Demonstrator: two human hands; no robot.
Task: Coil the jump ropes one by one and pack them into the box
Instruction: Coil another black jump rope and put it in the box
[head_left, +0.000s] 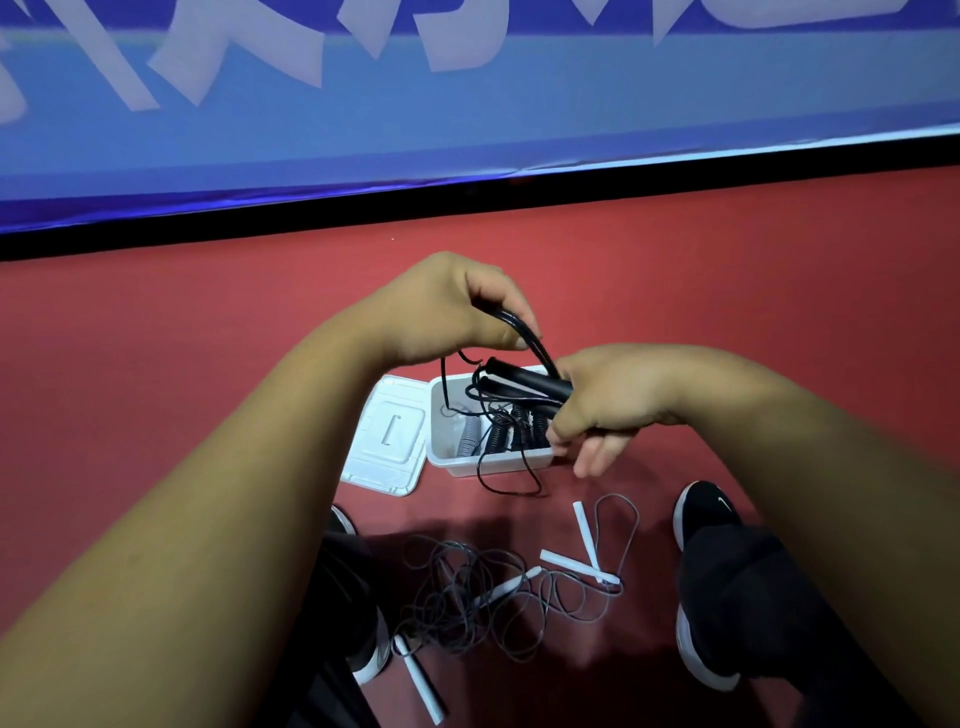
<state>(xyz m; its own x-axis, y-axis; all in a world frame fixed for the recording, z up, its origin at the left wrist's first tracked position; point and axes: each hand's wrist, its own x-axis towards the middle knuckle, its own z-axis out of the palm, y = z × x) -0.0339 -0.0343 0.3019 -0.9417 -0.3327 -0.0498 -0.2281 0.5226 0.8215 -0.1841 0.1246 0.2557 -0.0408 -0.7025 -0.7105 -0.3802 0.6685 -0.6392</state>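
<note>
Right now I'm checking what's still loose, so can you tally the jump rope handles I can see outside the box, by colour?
Black handles, held together in the right hand above the box: 2
White handles, lying on the red floor among tangled cord: 4
Total: 6
Handles already in the box are too tangled to count.
</note>
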